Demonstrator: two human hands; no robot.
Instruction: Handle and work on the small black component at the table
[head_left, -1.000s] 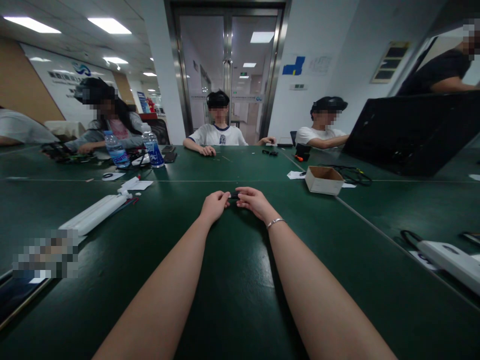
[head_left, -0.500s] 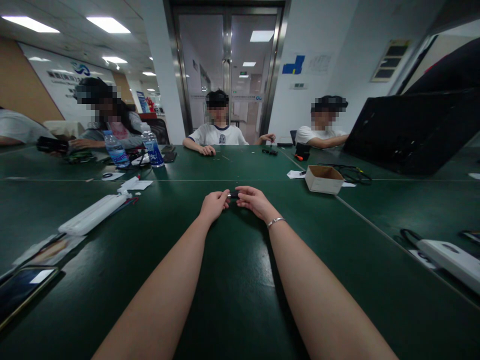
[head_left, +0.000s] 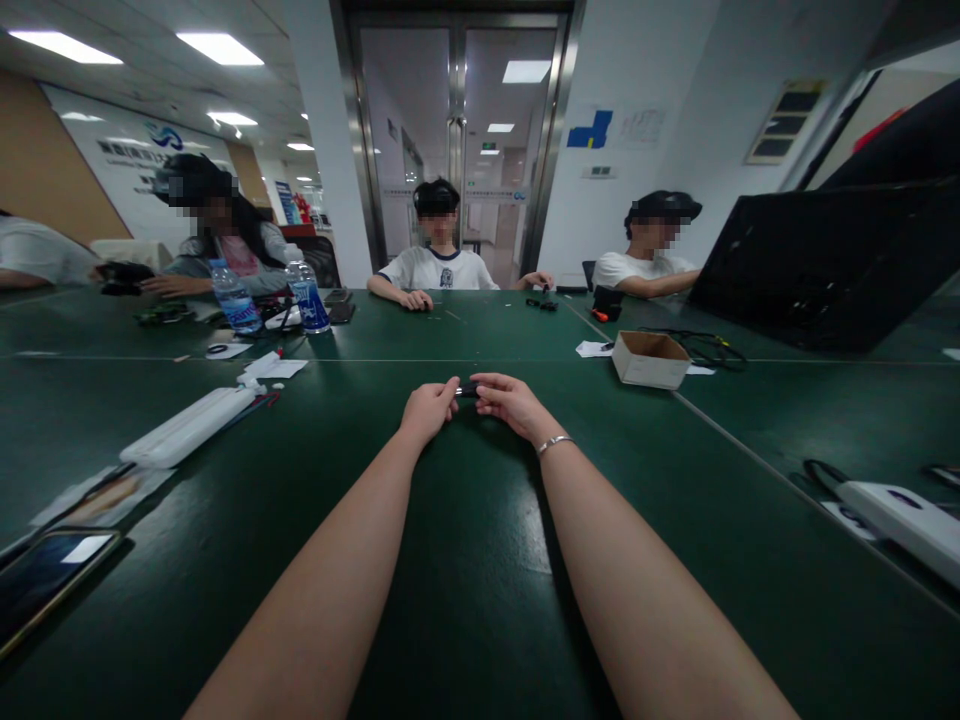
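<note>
both hands close together now, left hand point(head_left: 429, 412) and right hand point(head_left: 511, 402) pinching opposite ends of a small black piece point(head_left: 468, 390); it's gripped, not set down, and whether anything's joined, can't tell. green table point(head_left: 465, 570) below, open box point(head_left: 649, 372) off right, seated person point(head_left: 442, 270) beyond the far edge, glass doors point(head_left: 491, 130) behind.

Shines smooth on the green tabletop point(head_left: 480, 560), looks like matt cardboard at the right box point(head_left: 646, 374), gleams metallic on the bracelet point(head_left: 553, 442).
</note>
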